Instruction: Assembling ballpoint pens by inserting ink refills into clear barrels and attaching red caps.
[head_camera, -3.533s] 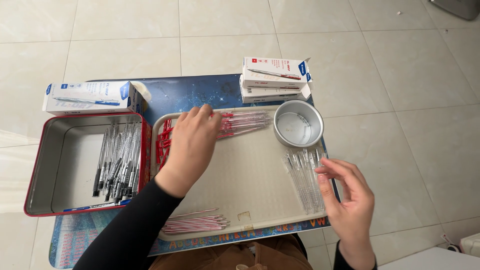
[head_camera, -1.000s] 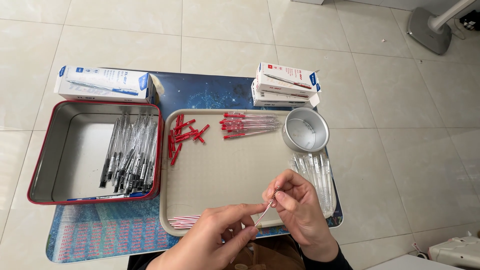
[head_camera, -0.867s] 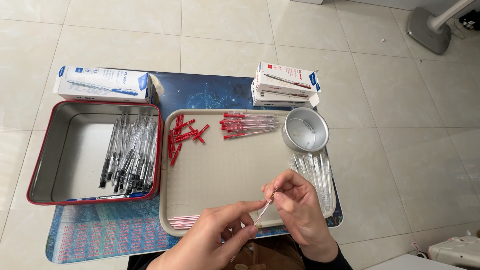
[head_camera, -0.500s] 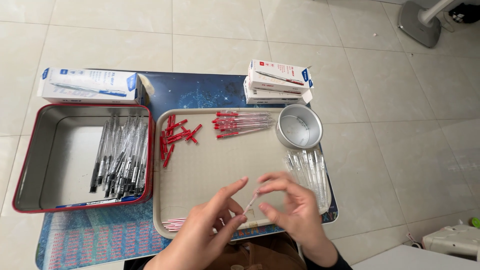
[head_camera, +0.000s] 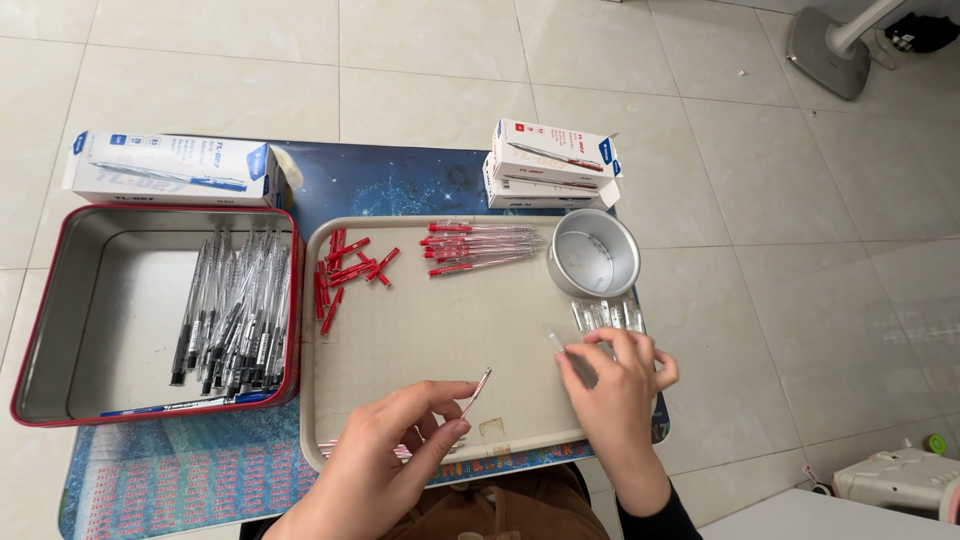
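My left hand (head_camera: 385, 450) pinches a thin red pen refill (head_camera: 477, 391) above the near edge of the beige tray (head_camera: 440, 330). My right hand (head_camera: 615, 385) holds a clear pen barrel (head_camera: 556, 341) over the tray's right side, just in front of several clear barrels (head_camera: 605, 315). The two hands are apart. On the tray's far side lie red pen caps (head_camera: 345, 272) and a bunch of red-tipped clear pens (head_camera: 480, 248). More refills (head_camera: 330, 447) lie at the tray's near edge, mostly hidden by my left hand.
A small round metal tin (head_camera: 594, 266) stands at the tray's far right. A red-rimmed metal box (head_camera: 110, 320) on the left holds several dark pens (head_camera: 235, 315). Pen boxes lie behind: one white and blue (head_camera: 170, 170), two stacked white and red (head_camera: 550, 165). A fan base (head_camera: 830, 40) stands on the tiled floor.
My hands, close together with a piece between them, have pulled apart. The left now holds the red refill, the right the clear barrel farther right. Earlier the left hand rested on the tray's far side.
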